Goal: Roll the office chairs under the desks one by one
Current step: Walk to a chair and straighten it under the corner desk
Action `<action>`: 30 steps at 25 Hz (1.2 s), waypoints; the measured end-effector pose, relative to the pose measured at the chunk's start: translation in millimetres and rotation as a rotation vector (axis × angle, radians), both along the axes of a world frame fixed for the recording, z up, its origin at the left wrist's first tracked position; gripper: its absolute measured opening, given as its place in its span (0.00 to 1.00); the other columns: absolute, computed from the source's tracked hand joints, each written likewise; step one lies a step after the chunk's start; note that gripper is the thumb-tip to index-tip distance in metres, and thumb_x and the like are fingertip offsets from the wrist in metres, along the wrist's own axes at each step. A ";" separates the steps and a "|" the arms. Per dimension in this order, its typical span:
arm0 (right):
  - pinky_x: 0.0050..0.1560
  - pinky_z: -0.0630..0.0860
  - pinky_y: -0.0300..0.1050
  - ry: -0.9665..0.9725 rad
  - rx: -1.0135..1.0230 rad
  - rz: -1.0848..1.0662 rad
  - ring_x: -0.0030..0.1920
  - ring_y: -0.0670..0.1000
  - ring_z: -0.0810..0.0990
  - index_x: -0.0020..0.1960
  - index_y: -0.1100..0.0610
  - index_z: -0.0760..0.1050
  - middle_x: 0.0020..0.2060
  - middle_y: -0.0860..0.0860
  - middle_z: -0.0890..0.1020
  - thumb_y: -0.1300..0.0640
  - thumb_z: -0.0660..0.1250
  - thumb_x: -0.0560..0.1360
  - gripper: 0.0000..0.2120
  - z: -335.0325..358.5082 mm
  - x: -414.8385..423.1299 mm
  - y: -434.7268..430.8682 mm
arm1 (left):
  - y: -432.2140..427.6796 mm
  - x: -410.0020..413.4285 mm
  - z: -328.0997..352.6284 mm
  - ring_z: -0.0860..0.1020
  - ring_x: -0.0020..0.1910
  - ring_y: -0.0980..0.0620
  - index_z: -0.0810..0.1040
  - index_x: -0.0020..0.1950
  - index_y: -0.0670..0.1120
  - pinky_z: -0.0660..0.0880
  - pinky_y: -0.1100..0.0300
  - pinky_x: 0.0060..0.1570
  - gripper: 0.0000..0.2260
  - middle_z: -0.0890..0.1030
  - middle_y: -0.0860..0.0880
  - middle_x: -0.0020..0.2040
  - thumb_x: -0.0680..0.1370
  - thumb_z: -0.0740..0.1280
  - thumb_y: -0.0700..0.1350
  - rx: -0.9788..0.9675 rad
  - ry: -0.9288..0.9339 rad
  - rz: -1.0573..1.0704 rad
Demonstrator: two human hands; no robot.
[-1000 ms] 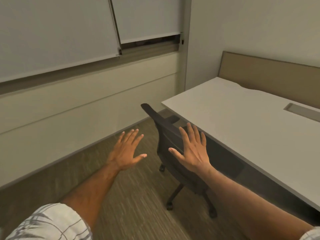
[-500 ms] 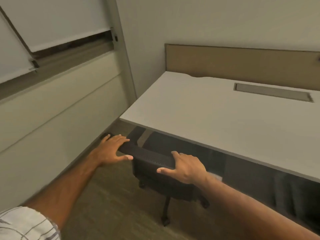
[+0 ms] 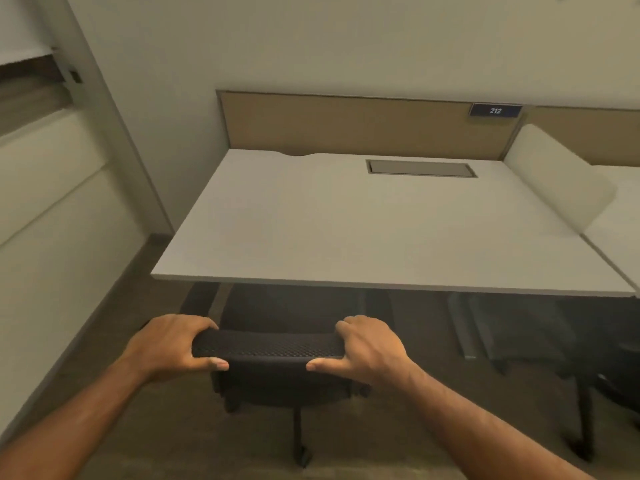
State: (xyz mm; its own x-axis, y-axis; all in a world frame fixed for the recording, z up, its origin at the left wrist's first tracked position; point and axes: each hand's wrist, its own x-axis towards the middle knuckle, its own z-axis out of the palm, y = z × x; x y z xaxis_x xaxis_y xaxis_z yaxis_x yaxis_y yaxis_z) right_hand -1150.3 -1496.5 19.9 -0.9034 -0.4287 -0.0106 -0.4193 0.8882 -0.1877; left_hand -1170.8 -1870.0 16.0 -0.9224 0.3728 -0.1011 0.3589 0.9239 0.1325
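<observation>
Two hands, left hand (image 3: 169, 344) and right hand (image 3: 369, 346), are clamping the mesh-backed office chair (image 3: 270, 344) backrest top for steering; chair is sitting partly under the white desk (image 3: 346, 230), seat beneath its front edge.

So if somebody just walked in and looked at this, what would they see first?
Probably the two hands, left hand and right hand, gripping the top of the black chair near the bottom middle. Right behind it is the big white desk, filling the middle, with the chair's seat partly under its front edge. Up on the tan panel at the back, a little dark sign reads 212.
</observation>
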 end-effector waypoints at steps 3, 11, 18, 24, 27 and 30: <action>0.28 0.56 0.43 0.025 0.014 -0.019 0.29 0.47 0.67 0.33 0.52 0.62 0.30 0.47 0.70 0.13 0.49 0.64 0.40 -3.0 5.8 3.9 | 2.7 -2.3 -5.9 0.77 0.41 0.62 0.79 0.52 0.62 0.70 0.64 0.39 0.36 0.79 0.64 0.42 0.61 0.56 0.87 -0.009 0.057 -0.013; 0.30 0.57 0.44 0.039 0.012 -0.024 0.29 0.46 0.66 0.32 0.50 0.61 0.29 0.45 0.69 0.13 0.51 0.64 0.38 -2.0 22.0 39.8 | 39.6 9.1 4.9 0.76 0.38 0.63 0.77 0.49 0.60 0.71 0.65 0.38 0.37 0.78 0.62 0.40 0.61 0.53 0.87 -0.014 0.047 -0.055; 0.30 0.52 0.38 0.090 -0.020 -0.088 0.28 0.44 0.64 0.32 0.46 0.58 0.28 0.42 0.66 0.13 0.55 0.63 0.35 -12.3 49.7 74.7 | 73.8 24.2 3.6 0.77 0.44 0.61 0.79 0.56 0.59 0.77 0.59 0.48 0.41 0.79 0.62 0.45 0.62 0.51 0.87 -0.001 0.038 -0.125; 0.34 0.63 0.38 0.006 -0.043 -0.201 0.35 0.44 0.70 0.38 0.46 0.67 0.34 0.40 0.71 0.10 0.53 0.58 0.38 -17.3 60.6 91.6 | 93.0 4.2 7.5 0.77 0.50 0.61 0.78 0.62 0.60 0.75 0.58 0.54 0.42 0.79 0.63 0.52 0.64 0.50 0.87 -0.008 0.013 -0.240; 0.36 0.63 0.39 -0.031 -0.044 -0.231 0.37 0.43 0.69 0.40 0.45 0.67 0.36 0.39 0.69 0.10 0.51 0.58 0.39 -17.2 59.4 97.3 | 104.9 -14.0 11.0 0.77 0.51 0.62 0.78 0.63 0.60 0.74 0.58 0.54 0.42 0.79 0.65 0.53 0.65 0.50 0.86 0.006 -0.029 -0.281; 0.37 0.62 0.40 -0.047 -0.052 -0.263 0.37 0.42 0.67 0.41 0.45 0.66 0.37 0.38 0.68 0.10 0.50 0.58 0.39 -16.2 53.0 104.5 | 120.4 -38.8 17.2 0.77 0.52 0.63 0.77 0.64 0.62 0.75 0.58 0.53 0.41 0.79 0.66 0.54 0.64 0.51 0.86 -0.021 -0.082 -0.305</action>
State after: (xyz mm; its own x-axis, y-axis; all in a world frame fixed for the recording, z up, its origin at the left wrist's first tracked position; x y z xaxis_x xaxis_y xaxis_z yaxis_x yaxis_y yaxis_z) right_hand -1097.3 -1392.1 3.6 -0.9829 -0.1801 -0.0392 -0.1649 0.9542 -0.2496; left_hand -1209.6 -1749.6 33.2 -0.7568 0.6282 -0.1807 0.6090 0.7780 0.1543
